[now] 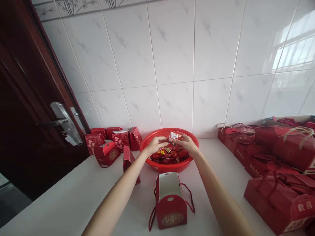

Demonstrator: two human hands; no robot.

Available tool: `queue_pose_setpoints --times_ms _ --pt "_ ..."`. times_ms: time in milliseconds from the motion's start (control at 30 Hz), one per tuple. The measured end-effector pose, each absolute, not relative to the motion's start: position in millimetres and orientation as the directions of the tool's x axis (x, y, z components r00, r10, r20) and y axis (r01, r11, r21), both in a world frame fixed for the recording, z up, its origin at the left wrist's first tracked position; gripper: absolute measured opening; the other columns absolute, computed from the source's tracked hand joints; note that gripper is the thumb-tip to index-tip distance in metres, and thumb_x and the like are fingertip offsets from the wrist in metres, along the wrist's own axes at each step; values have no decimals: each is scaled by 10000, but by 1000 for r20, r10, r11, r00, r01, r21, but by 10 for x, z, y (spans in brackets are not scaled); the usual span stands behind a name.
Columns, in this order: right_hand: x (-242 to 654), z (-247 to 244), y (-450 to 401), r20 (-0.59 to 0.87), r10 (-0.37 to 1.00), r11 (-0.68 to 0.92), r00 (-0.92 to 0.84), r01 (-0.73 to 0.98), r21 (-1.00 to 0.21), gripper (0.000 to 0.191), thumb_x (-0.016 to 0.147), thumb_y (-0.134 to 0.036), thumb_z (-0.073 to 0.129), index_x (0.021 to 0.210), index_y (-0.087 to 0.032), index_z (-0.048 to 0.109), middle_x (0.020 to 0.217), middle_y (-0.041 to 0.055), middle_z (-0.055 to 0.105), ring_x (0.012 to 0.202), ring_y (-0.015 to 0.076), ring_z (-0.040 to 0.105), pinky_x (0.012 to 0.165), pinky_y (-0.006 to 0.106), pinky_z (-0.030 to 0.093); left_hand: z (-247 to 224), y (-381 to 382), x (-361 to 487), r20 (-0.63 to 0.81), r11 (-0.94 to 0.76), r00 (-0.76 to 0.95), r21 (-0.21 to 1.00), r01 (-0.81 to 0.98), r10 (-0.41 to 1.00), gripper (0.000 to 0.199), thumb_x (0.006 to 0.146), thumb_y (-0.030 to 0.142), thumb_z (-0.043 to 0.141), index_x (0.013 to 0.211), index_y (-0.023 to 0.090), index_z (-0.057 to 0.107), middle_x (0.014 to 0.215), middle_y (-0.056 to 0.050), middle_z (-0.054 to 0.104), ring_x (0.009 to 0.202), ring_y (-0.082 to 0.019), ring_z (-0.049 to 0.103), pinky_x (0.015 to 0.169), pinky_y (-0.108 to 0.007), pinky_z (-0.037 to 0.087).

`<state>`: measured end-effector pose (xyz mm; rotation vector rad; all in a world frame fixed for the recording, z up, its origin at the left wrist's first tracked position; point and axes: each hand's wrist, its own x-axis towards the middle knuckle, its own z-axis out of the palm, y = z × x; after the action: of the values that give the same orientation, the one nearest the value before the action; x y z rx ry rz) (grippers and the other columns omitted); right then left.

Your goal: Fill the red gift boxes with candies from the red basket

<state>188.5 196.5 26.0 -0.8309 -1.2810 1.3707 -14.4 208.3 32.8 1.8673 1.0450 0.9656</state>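
Observation:
Both my hands are over a red plastic basket [169, 167] full of small wrapped candies [172, 154]. My right hand [189, 146] reaches in from the right, its fingers closed on a white and red candy packet [174, 135]. On the other side, my left hand [155, 145] hovers over the candies with thumb and fingers a little apart, close to that packet; I see nothing between them. Between my forearms stands a red gift box [171, 209] with its top open, pale inside, and red cord handles hanging at its sides.
Several red boxes [120, 139] stand at the back left, and one narrow red box [128, 159] is beside my left forearm. Many red boxes with cords [270, 196] are piled along the right. Behind the white table [73, 196] is a tiled wall; a dark door [31, 82] is at left.

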Motion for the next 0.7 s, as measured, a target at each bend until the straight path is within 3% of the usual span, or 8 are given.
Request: queue_pose_setpoints --times_ms 167,267,533,700 --pt "1900 248 2014 161 986 164 46 -452 -877 486 552 -417 878 896 -191 618 867 43 744 722 189 695 595 273 558 264 2122 -146 164 -342 378 811 474 911 426 768 379 748 1109 126 712 1123 -141 750 997 -268 704 915 -388 527" --pt "1903 257 2049 94 988 142 119 -515 -845 424 571 -382 855 881 -190 638 849 45 748 726 198 698 585 276 555 274 2157 -124 121 -344 378 719 604 918 324 757 320 751 1038 159 743 1137 -124 750 1063 -284 681 929 -357 502" --pt "1910 278 2053 79 982 156 170 -506 -848 317 593 -359 788 835 -186 678 785 31 733 663 173 666 516 243 507 285 2377 82 -77 -281 346 434 856 935 116 619 247 802 663 209 701 747 -38 723 775 -249 674 710 -292 459" --pt "1897 279 2050 87 983 161 161 -533 -831 303 572 -340 810 802 -180 694 718 6 718 605 151 641 494 233 491 252 2370 84 -64 -252 304 415 874 950 110 632 167 739 576 207 654 650 -26 682 743 -232 660 708 -286 452"
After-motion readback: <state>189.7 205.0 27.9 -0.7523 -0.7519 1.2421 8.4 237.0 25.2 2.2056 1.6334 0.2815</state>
